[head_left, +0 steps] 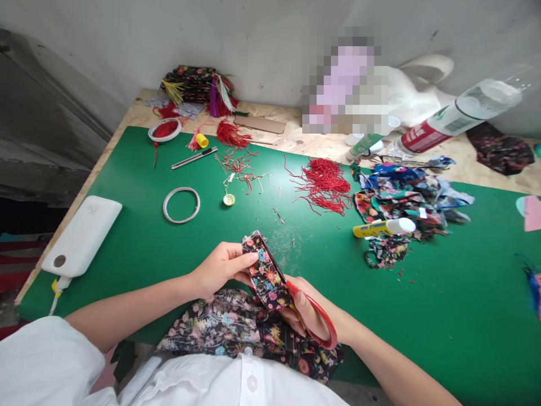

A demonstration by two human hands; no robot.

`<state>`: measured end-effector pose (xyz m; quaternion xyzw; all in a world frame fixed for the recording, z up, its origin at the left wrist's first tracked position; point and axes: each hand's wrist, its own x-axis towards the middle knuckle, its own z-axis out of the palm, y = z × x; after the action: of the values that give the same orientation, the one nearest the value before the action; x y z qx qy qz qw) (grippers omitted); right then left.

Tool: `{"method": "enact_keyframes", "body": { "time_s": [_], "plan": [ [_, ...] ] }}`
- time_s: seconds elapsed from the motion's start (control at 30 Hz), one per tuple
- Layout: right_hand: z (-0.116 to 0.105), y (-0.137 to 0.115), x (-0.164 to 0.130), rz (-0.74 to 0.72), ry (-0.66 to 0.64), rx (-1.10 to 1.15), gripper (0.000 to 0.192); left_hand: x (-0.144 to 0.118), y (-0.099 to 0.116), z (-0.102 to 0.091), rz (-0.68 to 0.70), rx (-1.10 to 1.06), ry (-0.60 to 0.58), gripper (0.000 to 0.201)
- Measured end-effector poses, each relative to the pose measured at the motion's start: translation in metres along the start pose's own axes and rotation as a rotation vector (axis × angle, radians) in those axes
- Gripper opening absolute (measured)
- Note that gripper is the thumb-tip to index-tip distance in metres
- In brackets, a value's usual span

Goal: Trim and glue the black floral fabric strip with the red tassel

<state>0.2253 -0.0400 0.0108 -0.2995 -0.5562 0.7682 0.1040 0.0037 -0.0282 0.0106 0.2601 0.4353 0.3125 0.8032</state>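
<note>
My left hand (226, 266) pinches the upper left part of a flat rectangular piece covered in black floral fabric (267, 276). Red-handled scissors (319, 321) are gripped in my right hand (306, 307), their dark blades lying along the piece's right long edge. Part of the lower blade and some of my right fingers are hidden behind the piece. More black floral fabric (224, 324) spreads over the table's front edge and my lap, below both hands.
Red cords (323, 183) lie mid-table. Fabric scraps (422, 194) and a yellow glue tube (382, 227) are at right. A utility knife (194, 158), a white ring (181, 204) and a white power bank (84, 237) are at left. A bottle (456, 121) stands behind.
</note>
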Motion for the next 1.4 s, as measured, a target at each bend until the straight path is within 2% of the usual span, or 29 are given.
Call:
{"method": "enact_keyframes", "body": {
  "time_s": [0.23, 0.63, 1.1, 1.4],
  "plan": [
    [-0.0011, 0.0082, 0.0003, -0.008, 0.008, 0.008, 0.070, 0.0010, 0.0003, 0.0005, -0.003, -0.014, 0.005, 0.048],
    [-0.0007, 0.0017, 0.0007, -0.035, -0.005, -0.003, 0.064, 0.0009, -0.0004, 0.0007, -0.026, 0.003, 0.010, 0.049],
    [0.0003, 0.0058, -0.0005, -0.016, 0.020, 0.007, 0.064, -0.0002, -0.0016, 0.0012, -0.034, 0.027, 0.017, 0.049],
    [-0.0004, 0.0041, 0.0006, -0.023, 0.050, 0.115, 0.063, 0.0023, 0.0019, -0.0036, 0.046, 0.071, 0.019, 0.045]
  ]
}}
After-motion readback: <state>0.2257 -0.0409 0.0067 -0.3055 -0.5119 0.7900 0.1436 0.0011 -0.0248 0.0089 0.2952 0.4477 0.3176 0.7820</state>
